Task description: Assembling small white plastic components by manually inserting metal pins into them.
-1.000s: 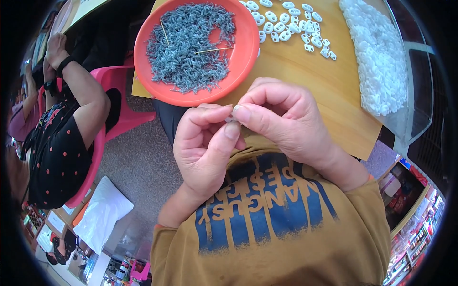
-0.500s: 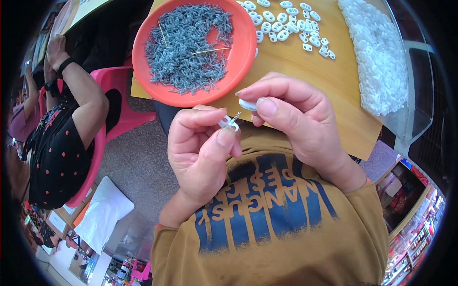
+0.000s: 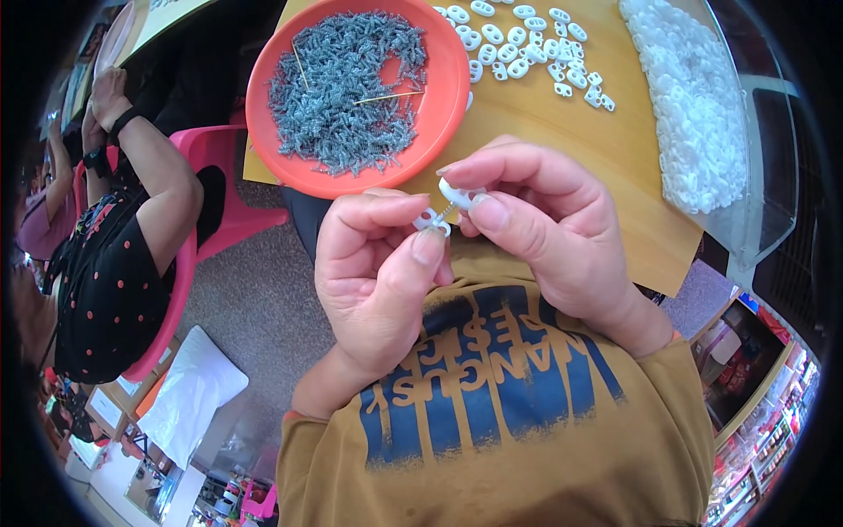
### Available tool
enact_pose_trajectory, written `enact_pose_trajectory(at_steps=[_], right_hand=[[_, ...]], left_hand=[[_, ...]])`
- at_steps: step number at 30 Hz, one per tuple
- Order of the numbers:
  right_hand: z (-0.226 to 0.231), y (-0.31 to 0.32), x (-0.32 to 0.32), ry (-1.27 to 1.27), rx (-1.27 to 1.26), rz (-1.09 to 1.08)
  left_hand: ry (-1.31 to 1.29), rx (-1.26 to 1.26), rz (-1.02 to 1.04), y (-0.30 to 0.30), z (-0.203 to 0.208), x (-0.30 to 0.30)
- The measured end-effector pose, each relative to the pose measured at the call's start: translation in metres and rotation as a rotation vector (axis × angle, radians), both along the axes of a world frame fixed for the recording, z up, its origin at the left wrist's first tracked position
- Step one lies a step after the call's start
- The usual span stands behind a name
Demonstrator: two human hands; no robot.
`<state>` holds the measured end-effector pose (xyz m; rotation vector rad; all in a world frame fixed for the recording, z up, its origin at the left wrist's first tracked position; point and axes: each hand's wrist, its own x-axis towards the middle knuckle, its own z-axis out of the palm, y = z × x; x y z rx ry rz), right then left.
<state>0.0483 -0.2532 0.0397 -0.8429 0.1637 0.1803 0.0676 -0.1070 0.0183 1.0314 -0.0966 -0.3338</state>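
Note:
Between thumb and fingers, my left hand [image 3: 378,263] pinches a small white plastic piece with two holes [image 3: 428,220]. A thin metal spring [image 3: 450,211] stands out from it toward the right. My right hand [image 3: 549,220] grips a rounded white oval piece [image 3: 457,195], tilted, its lower edge at the spring's end. Whether the spring sits inside the oval piece I cannot tell. Both hands are close together just above my lap, in front of the table edge. Beyond them stands a red-orange bowl [image 3: 452,114] full of small grey springs [image 3: 342,97].
Loose white two-holed pieces [image 3: 518,53] lie scattered on the wooden table [image 3: 562,132]. To the right, a clear tray [image 3: 746,211] holds a heap of white pieces [image 3: 689,114]. Two thin sticks lie on the springs. At left, another person sits on a pink chair [image 3: 233,202].
My two hands have come closer together. The right hand's oval piece has tilted and now meets the spring's end, which stood free before.

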Motion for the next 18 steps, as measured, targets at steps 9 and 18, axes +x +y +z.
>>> enact_pose_trajectory(at_steps=[9,18], right_hand=[[-0.015,-0.004,0.001,-0.365,-0.589,-0.07],[-0.018,-0.002,0.001,-0.277,-0.565,-0.057]], left_hand=[[0.004,0.014,-0.014,0.0,-0.004,0.001],[0.069,0.006,-0.004,-0.003,-0.001,0.004]])
